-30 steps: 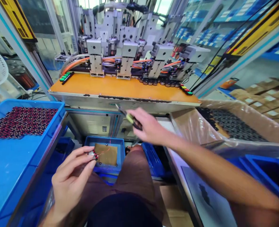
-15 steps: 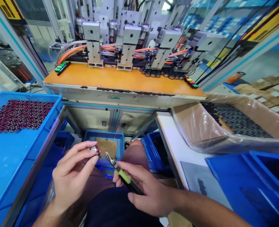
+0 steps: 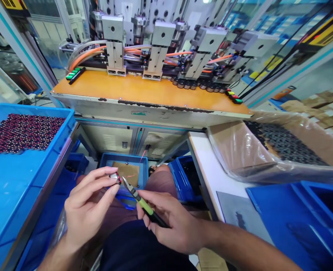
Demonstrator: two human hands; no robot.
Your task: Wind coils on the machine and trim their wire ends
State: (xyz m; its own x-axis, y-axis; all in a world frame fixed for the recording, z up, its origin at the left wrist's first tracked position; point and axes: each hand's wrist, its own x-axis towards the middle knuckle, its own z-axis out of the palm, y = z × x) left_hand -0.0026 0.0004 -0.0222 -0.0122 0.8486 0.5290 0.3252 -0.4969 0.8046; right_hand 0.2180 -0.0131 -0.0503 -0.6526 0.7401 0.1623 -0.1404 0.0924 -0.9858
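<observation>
Between the thumb and fingers of my left hand [image 3: 88,205] is a small motor part [image 3: 116,177], silvery on one side with red and black on the end facing right. My right hand [image 3: 172,218] is wrapped round wire cutters [image 3: 145,205] with green and black handles. Their pointed jaws lie just right of the part's red end; whether they touch it I cannot tell. Thin reddish wire shows near the jaws, above a blue bin [image 3: 123,157] holding a piece of cardboard [image 3: 134,171] between my knees.
At left, a blue tray [image 3: 42,177] holds many red-and-black parts [image 3: 25,131]. Ahead stands a machine with an orange top [image 3: 143,92]. On the right are a plastic-lined box [image 3: 228,150] of dark parts, a white table [image 3: 206,162] and blue bins [image 3: 285,203].
The cutters have moved slightly left and up, their tips now closer to the part in my left hand. The view has shifted slightly.
</observation>
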